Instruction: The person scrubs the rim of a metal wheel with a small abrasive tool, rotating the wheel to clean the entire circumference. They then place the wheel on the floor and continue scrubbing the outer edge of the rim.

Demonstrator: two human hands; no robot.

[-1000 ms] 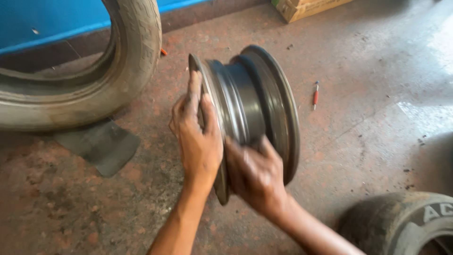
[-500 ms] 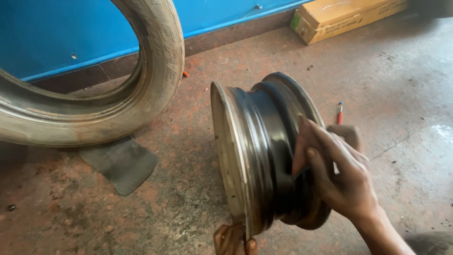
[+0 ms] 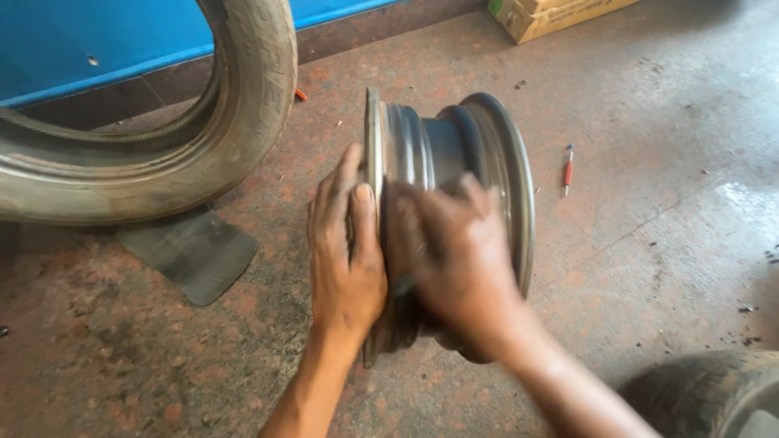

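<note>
A bare grey steel wheel rim (image 3: 479, 146) stands upright on its edge on the reddish floor. My left hand (image 3: 345, 251) grips the rim's near flange, thumb hooked over the edge. My right hand (image 3: 454, 251) lies flat across the rim's barrel and is blurred by motion. I cannot tell whether something is pressed under its palm.
A worn tyre (image 3: 146, 154) leans against a blue wall at the left, with a dark rubber scrap (image 3: 191, 251) under it. A small red-handled tool (image 3: 568, 170) lies right of the rim. A cardboard box (image 3: 560, 12) sits at the top. Another tyre (image 3: 714, 397) fills the bottom right corner.
My left hand has come back up onto the rim's near flange. My right hand has slid from the far side onto the barrel, and the rim has shifted in view.
</note>
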